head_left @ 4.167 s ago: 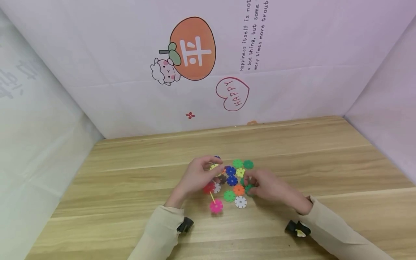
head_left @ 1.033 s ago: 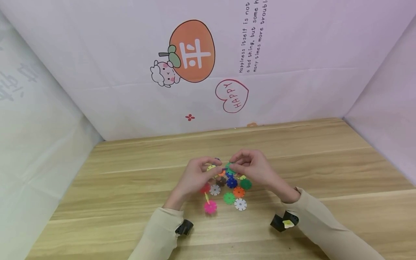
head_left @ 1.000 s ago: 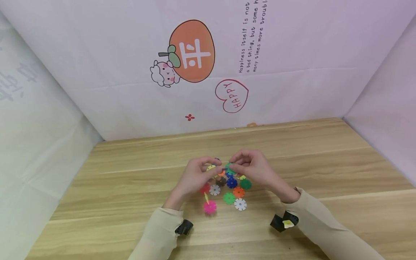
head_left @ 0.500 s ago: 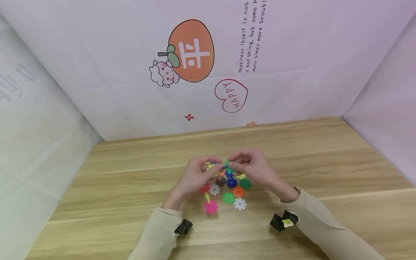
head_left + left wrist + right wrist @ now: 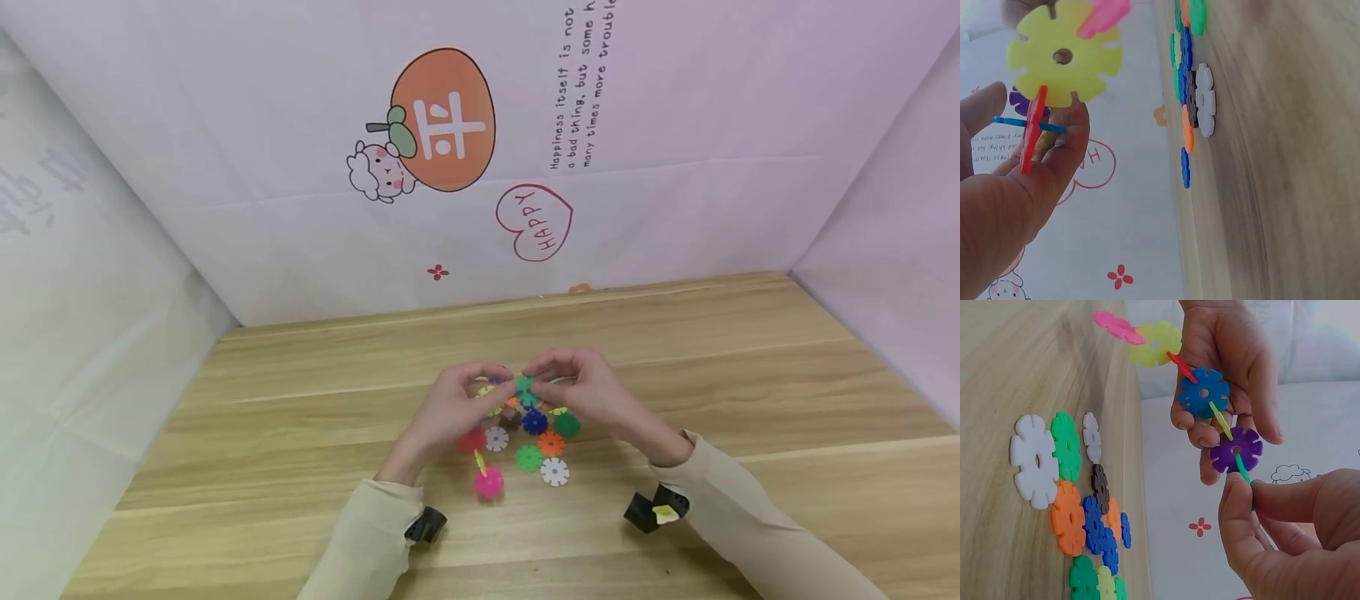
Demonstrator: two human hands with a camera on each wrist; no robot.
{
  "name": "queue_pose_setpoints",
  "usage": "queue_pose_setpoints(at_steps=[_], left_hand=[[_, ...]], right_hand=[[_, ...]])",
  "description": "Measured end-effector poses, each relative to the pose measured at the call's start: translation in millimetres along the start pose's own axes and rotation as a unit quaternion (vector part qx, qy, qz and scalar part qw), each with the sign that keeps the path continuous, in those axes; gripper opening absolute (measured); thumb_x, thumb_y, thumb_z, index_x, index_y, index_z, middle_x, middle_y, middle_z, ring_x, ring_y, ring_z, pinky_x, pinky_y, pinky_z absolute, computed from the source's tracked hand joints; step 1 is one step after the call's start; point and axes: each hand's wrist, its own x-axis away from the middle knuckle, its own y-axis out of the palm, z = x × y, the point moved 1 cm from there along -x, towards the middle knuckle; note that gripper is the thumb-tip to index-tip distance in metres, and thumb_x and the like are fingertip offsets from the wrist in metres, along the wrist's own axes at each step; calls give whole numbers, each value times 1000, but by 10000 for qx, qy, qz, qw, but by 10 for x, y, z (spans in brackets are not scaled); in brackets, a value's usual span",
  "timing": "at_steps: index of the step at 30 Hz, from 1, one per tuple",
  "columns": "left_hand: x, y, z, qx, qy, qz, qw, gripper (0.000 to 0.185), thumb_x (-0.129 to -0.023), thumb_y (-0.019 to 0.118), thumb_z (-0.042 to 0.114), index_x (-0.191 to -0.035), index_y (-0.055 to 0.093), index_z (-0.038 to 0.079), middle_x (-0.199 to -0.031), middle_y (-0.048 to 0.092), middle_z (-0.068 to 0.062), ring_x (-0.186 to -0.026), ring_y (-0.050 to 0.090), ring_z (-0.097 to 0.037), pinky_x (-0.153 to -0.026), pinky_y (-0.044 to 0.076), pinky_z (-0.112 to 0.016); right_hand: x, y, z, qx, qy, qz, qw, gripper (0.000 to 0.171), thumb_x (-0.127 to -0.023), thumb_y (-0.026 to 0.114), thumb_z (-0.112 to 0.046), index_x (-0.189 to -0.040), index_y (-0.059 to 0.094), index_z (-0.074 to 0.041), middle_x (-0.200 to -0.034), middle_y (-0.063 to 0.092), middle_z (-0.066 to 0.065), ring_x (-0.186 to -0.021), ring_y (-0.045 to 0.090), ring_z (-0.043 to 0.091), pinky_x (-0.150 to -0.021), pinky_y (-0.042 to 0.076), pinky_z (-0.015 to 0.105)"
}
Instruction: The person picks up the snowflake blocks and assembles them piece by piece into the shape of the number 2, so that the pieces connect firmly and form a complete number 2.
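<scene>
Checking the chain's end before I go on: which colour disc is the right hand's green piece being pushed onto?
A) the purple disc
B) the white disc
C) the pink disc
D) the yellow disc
A: in the right wrist view the right hand pinches a green piece slotted into the rim of the purple disc, the end of the chain that the left hand holds.

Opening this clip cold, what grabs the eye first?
The chain of bright snowflake discs held up above the table: the left hand grips it while the right hand pinches a green disc slotted into the purple disc at its end. Under the hands, loose discs lie scattered on the wooden table. Behind, an orange fruit cartoon stands out on the white backdrop.
</scene>
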Motion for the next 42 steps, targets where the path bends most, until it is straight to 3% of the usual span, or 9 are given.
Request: queue_pose_setpoints(at_steps=[10, 14, 16, 19, 22, 27, 31, 35, 42], left_hand=[[11, 5, 15, -285, 93, -21, 9995, 31, -93, 65, 21, -116, 62, 2, -107, 68, -14, -84, 70, -23, -81, 54, -34], [7, -8, 12, -310, 6, -57, 9995, 30, -94, 63, 23, -116, 63, 3, -103, 69, -14, -79, 67, -24, -55, 46, -21], [4, -15, 6, -392, -19, -76, 9992, 30, -94, 63, 25, -116, 64, 4, -100, 70, -14, -79, 67, -26, -50, 37, -20], [6, -24, -1, -524, 2, -129, 9985, 31, -95, 62, 26, -118, 64, 5, -102, 70, -16, -84, 68, -23, -59, 42, -21], [8, -29, -3, -594, 43, -202, 9980, 32, -96, 61, 25, -120, 63, 5, -106, 70, -16, -88, 68, -19, -78, 47, -28], [1, -29, -5, -517, 87, -452, 9976, 34, -98, 57, 23, -125, 60, 2, -109, 69, -18, -87, 69, -29, -92, 48, -36], [5, -37, -6, -495, 54, -528, 9974, 36, -99, 55, 22, -128, 58, 1, -110, 68, -19, -87, 68, -35, -92, 48, -36], [20, -44, 4, -536, -66, -413, 9977, 37, -98, 56, 25, -128, 57, 4, -106, 69, -19, -85, 69, -29, -90, 48, -34], [25, -61, 10, -492, -237, -258, 9982, 38, -97, 57, 25, -130, 56, 6, -104, 69, -19, -84, 69, -25, -73, 46, -24]], right_hand=[[-5, 14, 16, -96, -11, -10, 10000, 18, -89, 63, -1, -107, 63, 5, -96, 63, 15, -83, 67, 35, -74, 57, 42], [2, 11, 1, -84, 23, 18, 10000, 18, -90, 62, 0, -107, 63, 6, -96, 64, 15, -79, 67, 30, -74, 57, 43], [4, 9, 1, -71, 16, 39, 10000, 18, -90, 62, 0, -106, 63, 6, -96, 64, 16, -76, 67, 27, -74, 57, 44], [4, 13, 3, -39, -32, 87, 9999, 18, -90, 63, -2, -105, 63, 7, -95, 65, 15, -75, 67, 25, -73, 57, 44], [0, 22, 11, -16, -50, 151, 9999, 16, -90, 64, -4, -103, 65, 5, -93, 66, 14, -75, 67, 26, -73, 57, 44], [-3, 33, 26, 32, -82, 108, 9999, 17, -91, 65, -6, -104, 65, 6, -91, 65, 13, -75, 67, 27, -74, 57, 45], [-14, 27, 34, 89, -100, 8, 9999, 20, -93, 62, -7, -106, 64, 8, -93, 65, 15, -75, 66, 24, -73, 57, 42], [-38, -13, 64, 236, -69, 56, 9997, 21, -96, 59, -10, -106, 64, 7, -96, 66, 17, -78, 66, 27, -75, 57, 39], [-76, -97, 134, 453, 138, 65, 9989, 19, -93, 62, -10, -104, 65, 4, -95, 64, 20, -82, 64, 29, -76, 57, 39]])
